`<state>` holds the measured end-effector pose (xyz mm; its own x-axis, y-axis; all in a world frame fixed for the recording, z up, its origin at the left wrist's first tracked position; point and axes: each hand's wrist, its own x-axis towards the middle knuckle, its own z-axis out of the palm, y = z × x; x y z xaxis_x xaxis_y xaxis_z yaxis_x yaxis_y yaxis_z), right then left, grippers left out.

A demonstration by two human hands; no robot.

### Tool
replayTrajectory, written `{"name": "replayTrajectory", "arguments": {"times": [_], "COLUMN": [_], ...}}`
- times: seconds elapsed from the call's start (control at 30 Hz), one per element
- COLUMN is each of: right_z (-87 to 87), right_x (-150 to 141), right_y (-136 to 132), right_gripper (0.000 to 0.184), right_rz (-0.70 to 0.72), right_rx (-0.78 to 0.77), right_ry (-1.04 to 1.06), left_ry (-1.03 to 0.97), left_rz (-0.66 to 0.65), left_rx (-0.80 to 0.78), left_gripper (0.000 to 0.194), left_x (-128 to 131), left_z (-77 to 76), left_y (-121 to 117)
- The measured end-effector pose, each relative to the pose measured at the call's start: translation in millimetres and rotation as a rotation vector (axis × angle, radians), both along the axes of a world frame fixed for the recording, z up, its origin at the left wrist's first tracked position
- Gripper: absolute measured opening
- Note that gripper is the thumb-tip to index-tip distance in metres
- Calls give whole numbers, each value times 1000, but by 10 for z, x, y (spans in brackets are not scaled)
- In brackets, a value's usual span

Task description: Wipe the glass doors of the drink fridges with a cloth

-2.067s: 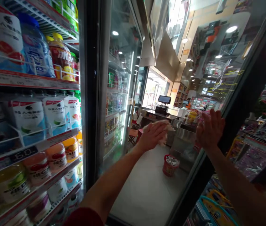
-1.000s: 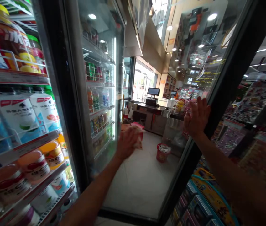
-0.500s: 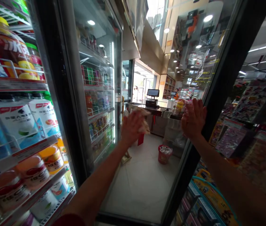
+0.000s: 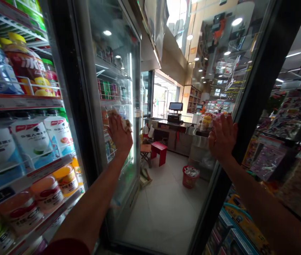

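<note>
An open glass cooler door [image 4: 214, 71] with a black frame fills the middle of the head view. My left hand [image 4: 118, 132] presses a crumpled pale cloth [image 4: 123, 123] against the glass at the door's left side, fingers curled over it. My right hand [image 4: 222, 136] lies flat and spread on the glass by the door's black right edge. Through the glass I see a shop aisle and a counter.
Cooler shelves [image 4: 20, 102] at the left hold several drink bottles and cups. A counter with a till screen [image 4: 175, 106], a red stool [image 4: 159, 150] and a red bucket [image 4: 189, 176] stand beyond the glass. Racks of colourful packets [image 4: 285, 117] hang at the right.
My left hand with the cloth has swept left and upward across the glass, from the middle toward the hinge side. My right hand stays flat near the door's right edge.
</note>
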<state>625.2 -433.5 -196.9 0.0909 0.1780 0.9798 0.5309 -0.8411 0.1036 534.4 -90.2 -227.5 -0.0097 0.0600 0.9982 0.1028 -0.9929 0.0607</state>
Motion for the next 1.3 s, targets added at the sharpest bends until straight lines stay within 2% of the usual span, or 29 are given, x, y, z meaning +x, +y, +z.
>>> {"name": "replayTrajectory", "arguments": {"times": [0.03,0.07,0.17,0.23,0.3,0.37,0.4,0.43,0.47,0.5,0.53,0.57,0.6,0.63,0.67,0.7,0.77,0.83,0.87,0.9,0.93,0.97,1.07,1.1,1.13,1.17,1.2,1.27,1.3], "right_z": [-1,-1,12,26,37,37,32,24,13,1,-12,-23,-32,-39,-44,-47,-51,-53,-54,-55,-56,-57,-60,-61,-62,-63,-64,-66,-66], "right_x": [-3,-6,-13,-17,-25,-40,-49,-58,-66,-72,-75,-75,-72,-67,-61,-55,-46,-40,-36,-30,-22,-13,22,31,37,40,40,31,26], "right_y": [0,-3,-20,-27,-20,6,23,41,57,70,77,80,78,74,70,67,71,87,96,103,107,106,84,76,71,69,70,81,88], "right_gripper": [52,53,54,55,55,55,55,55,56,56,57,57,56,56,56,56,57,57,58,58,58,59,61,62,62,62,62,62,62], "right_rz": [1,9,49,48,24,2,-9,-21,-34,-48,-56,-58,-51,-38,-23,-11,-9,-31,-44,-54,-60,-62,-59,-58,-57,-55,-55,-55,-54], "right_rx": [-5,-18,-111,-169,-188,-184,-177,-163,-147,-128,-113,-105,-103,-104,-106,-106,-101,-91,-84,-78,-76,-79,-104,-108,-110,-108,-104,-95,-91], "right_ry": [-15,-37,-132,-184,-218,-225,-215,-200,-181,-160,-146,-137,-133,-129,-125,-123,-113,-108,-103,-105,-108,-115,-162,-175,-181,-184,-178,-156,-149], "left_ry": [10,55,237,257,157,-5,-64,-88,-80,-37,37,121,173,205,218,205,121,-41,-118,-166,-176,-150,43,123,183,218,222,112,44], "left_rz": [14,8,-68,-88,-63,-25,-10,-1,-4,-20,-40,-92,-109,-118,-112,-91,-33,32,58,70,67,52,-34,-69,-90,-100,-93,-30,-2], "left_rx": [-13,61,516,653,525,239,89,-16,-37,36,183,456,599,699,735,695,481,133,-5,-85,-79,-3,472,611,656,621,512,132,-2], "left_gripper": [57,56,49,45,46,52,55,56,56,54,52,51,49,47,45,45,48,53,55,56,57,58,52,48,44,42,41,46,52], "left_x": [12,36,118,125,88,54,52,62,82,110,142,175,203,219,219,202,132,65,52,58,84,123,252,272,271,250,214,133,108], "left_z": [-5,-35,-150,-125,6,174,239,279,287,267,228,182,143,123,126,156,275,407,449,462,446,406,261,248,266,313,386,565,644], "left_y": [-61,-195,-680,-717,-441,-86,17,28,-60,-236,-468,-711,-917,-1044,-1065,-972,-527,-25,129,176,110,-55,-743,-883,-923,-857,-699,-258,-67]}}
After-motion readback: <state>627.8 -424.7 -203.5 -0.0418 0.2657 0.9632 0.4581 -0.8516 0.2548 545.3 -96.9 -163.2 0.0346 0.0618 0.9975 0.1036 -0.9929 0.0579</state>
